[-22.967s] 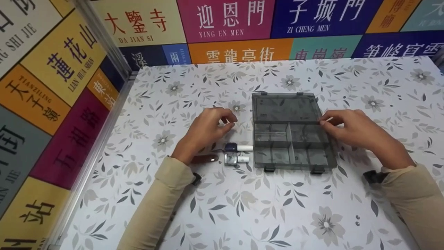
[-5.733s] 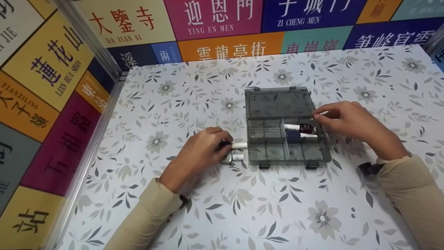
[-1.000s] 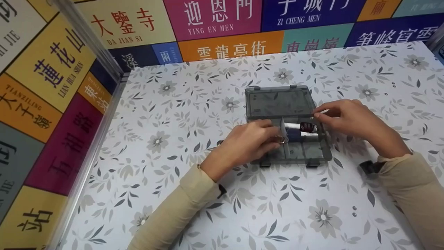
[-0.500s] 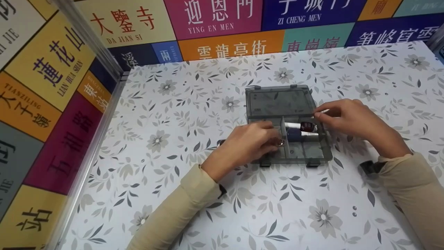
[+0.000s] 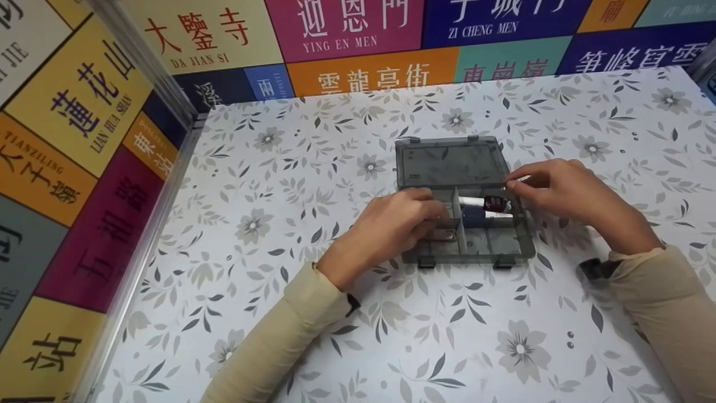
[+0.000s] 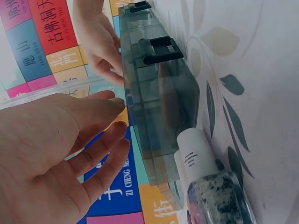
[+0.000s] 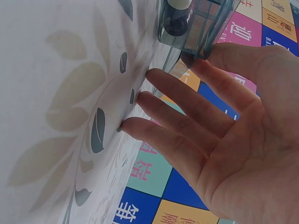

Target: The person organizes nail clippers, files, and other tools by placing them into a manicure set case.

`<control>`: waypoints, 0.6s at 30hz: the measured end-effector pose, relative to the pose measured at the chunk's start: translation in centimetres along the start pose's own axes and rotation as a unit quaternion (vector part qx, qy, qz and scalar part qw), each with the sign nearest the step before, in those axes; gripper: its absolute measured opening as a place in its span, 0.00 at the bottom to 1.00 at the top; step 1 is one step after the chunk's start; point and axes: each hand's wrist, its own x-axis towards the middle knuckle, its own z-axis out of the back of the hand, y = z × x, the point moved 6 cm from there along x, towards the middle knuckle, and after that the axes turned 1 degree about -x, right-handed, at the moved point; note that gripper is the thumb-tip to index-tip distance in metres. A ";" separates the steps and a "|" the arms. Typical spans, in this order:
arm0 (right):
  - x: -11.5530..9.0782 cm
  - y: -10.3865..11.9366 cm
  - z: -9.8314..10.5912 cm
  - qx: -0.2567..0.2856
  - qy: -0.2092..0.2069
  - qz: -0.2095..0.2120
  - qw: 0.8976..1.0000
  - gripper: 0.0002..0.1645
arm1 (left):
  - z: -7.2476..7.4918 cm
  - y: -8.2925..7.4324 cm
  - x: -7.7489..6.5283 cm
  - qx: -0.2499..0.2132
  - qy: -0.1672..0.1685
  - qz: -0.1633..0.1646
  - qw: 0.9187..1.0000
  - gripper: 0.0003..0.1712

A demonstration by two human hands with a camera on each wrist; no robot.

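A smoky see-through compartment box lies on the table with its lid laid back. My left hand hovers over its left compartments, fingers loosely bent and holding nothing in the left wrist view. Below those fingertips, a slim brown piece with a shiny metal end lies in the front left compartment. My right hand pinches the box's right edge between thumb and forefinger, its other fingers spread. In the back right compartment are a dark red nail polish bottle and a dark blue one, both white-capped.
Beside the box's left side, a speckled nail polish bottle lies with its white cap towards the box; part of another white cap shows behind it. In the head view my left hand hides both. A flower-patterned cloth covers the table. Lettered panels border it.
The brown piece has left my left fingers and lies in the front left compartment; that hand has drawn slightly left. Both boxed bottles were absent 23 seconds ago. My right hand stays put.
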 end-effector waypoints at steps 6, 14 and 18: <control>0.1 0.3 0.0 -0.004 -0.003 0.012 1.000 0.22 | 0.3 0.4 -0.5 -0.003 -0.012 -0.003 1.000 0.10; 0.0 0.2 0.2 -0.008 -0.009 0.007 1.000 0.22 | 0.5 1.0 -1.2 -0.013 -0.014 0.011 1.000 0.10; -0.1 0.1 0.1 -0.010 -0.008 0.006 1.000 0.22 | 0.6 1.5 -1.7 -0.016 -0.017 0.016 1.000 0.09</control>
